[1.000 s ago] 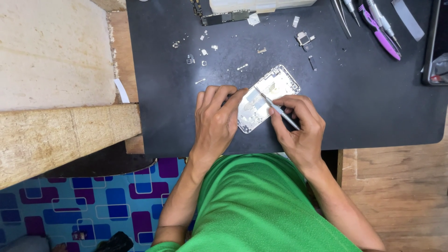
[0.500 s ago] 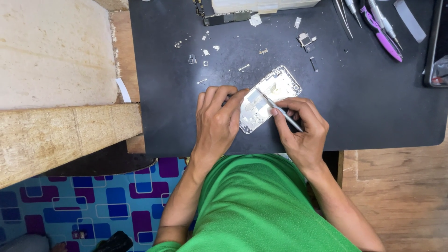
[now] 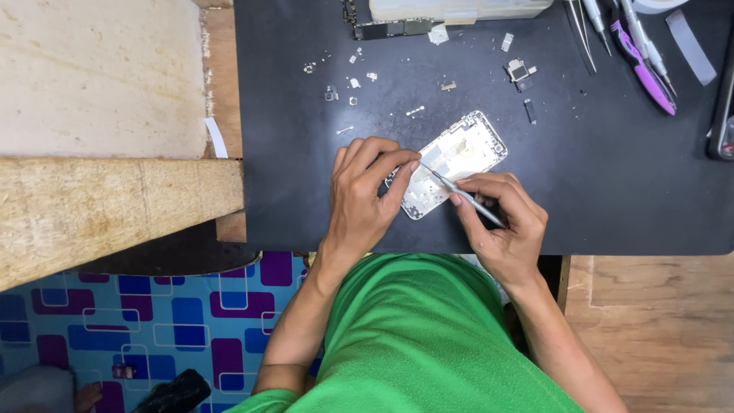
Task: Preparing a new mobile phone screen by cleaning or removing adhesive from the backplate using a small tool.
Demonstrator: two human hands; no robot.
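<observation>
The right hand (image 3: 501, 229) is closed around thin tweezers (image 3: 462, 193), their tip set on the white phone frame (image 3: 456, 160). The left hand (image 3: 367, 195) pins the frame's near end. Bare black mat (image 3: 612, 183) lies open to the right.

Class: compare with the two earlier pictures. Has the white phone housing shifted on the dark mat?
No. The white phone housing keeps its place and tilt against the small metal parts above it; the slight offset is the camera's, as the mat edge shifts alike.
</observation>
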